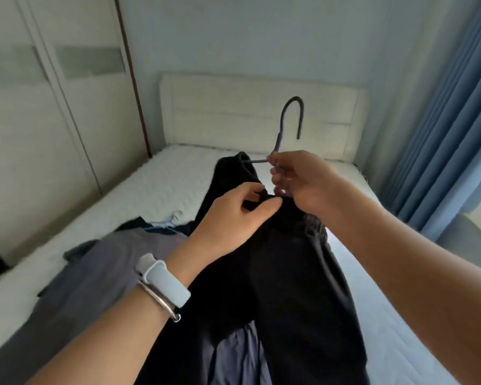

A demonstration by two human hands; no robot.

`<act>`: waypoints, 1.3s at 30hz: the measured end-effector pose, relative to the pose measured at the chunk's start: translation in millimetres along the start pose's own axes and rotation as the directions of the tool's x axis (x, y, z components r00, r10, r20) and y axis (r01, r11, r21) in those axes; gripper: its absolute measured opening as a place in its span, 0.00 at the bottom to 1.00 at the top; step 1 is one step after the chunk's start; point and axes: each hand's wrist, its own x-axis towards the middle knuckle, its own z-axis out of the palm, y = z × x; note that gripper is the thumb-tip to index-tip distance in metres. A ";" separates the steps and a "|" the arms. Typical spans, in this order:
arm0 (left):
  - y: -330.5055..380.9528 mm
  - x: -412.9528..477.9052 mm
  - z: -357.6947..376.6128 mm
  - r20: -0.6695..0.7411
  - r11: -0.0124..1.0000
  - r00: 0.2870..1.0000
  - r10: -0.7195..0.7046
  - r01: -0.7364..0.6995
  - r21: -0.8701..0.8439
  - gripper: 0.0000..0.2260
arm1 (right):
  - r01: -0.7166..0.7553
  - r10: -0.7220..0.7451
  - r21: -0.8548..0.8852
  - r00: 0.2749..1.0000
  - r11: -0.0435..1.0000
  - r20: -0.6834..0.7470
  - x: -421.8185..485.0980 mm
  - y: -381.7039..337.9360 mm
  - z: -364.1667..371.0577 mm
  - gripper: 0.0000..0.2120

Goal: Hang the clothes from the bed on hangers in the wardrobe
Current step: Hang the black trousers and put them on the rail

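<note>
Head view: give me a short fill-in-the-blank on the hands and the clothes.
1. The right hand holds a dark ____.
2. The left hand pinches the ____ garment.
3. The grey garment lies on the ____.
4. The watch sits on the ____ wrist.

Missing: hanger; black; bed; left

A black garment is hanging from a dark blue hanger. Beside the garment, grey clothing is lying on a white quilted mattress. Behind the garment, a cream headboard is showing, with blue curtains and a pale blue wristband.
</note>
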 end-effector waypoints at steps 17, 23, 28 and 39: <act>144.1 -162.9 -210.7 -0.479 0.657 0.873 -0.090 0.414 0.630 0.08 | 0.252 -0.212 0.024 0.752 0.967 0.624 -167.8 -70.8 187.8 0.06; 122.6 -248.7 -298.7 -0.698 0.605 0.715 0.050 0.535 0.590 0.09 | 0.672 -0.448 -0.063 0.558 0.738 0.698 -213.0 -66.6 273.8 0.07; 107.6 -321.9 -380.0 -0.766 0.529 0.596 0.243 0.580 0.619 0.12 | 0.921 -0.665 -0.111 0.349 0.373 0.661 -245.8 -60.2 368.3 0.14; 58.2 -499.3 -563.5 -0.808 0.473 0.582 0.089 0.690 0.549 0.13 | 0.965 -0.600 0.095 0.074 0.245 0.797 -342.2 17.4 609.4 0.14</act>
